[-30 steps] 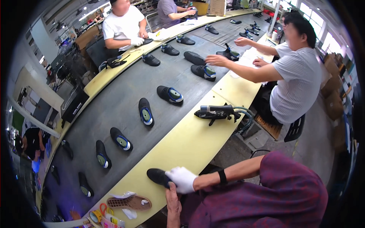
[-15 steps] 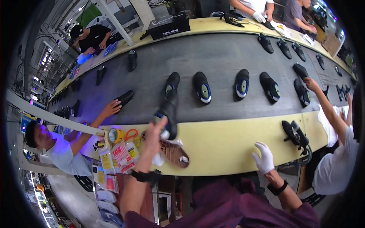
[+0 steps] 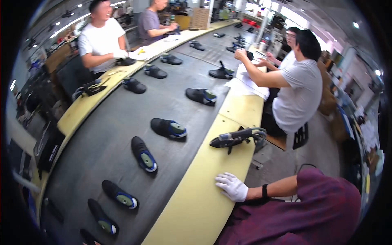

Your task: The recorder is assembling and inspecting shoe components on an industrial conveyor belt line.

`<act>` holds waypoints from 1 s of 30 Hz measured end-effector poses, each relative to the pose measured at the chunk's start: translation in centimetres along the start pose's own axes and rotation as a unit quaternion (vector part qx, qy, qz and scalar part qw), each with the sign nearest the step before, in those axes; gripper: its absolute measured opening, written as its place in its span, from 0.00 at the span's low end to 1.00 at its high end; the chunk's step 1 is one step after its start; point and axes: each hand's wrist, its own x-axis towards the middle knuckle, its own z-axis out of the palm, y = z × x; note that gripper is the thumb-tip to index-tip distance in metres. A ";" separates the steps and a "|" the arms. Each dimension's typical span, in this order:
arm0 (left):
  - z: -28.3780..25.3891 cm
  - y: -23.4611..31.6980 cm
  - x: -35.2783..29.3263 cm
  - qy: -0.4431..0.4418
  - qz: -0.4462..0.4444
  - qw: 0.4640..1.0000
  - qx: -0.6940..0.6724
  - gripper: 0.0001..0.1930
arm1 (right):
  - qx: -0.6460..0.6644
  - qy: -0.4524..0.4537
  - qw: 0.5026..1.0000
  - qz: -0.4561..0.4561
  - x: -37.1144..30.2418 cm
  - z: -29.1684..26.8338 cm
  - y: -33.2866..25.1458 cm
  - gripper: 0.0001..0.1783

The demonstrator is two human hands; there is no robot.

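My right hand, in a white glove, lies on the yellow work ledge with its fingers stretched out and nothing in them. My left hand is out of the picture. A black tool with a grey hose rests farther along the ledge, beyond my right hand. On the grey conveyor belt stands a row of black shoes with green insoles and blue linings, among them a shoe, another shoe and a third shoe. At the bottom edge, a dark shoe is partly cut off.
Across the belt, a person in white with gloved hands handles a shoe. Beyond the tool, a seated co-worker in light grey reaches over the ledge, beside a white cloth. A black box stands on the far ledge.
My view has swung to the right. My left hand, which held a black shoe over the ledge, has left the picture. My raised right hand has come down onto the ledge.
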 end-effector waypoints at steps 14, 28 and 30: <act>0.7 14.9 -1.9 -0.355 0.081 0.773 -0.519 0.39 | 0.088 -0.059 0.994 -0.024 1.9 0.8 1.6 0.27; -10.5 54.2 -8.1 -0.405 0.007 0.753 -0.519 0.44 | 0.105 -0.047 0.991 -0.061 1.1 1.0 2.9 0.21; -10.7 56.0 -7.8 -0.407 0.012 0.753 -0.517 0.44 | 0.095 -0.053 0.992 -0.068 1.2 0.5 2.8 0.22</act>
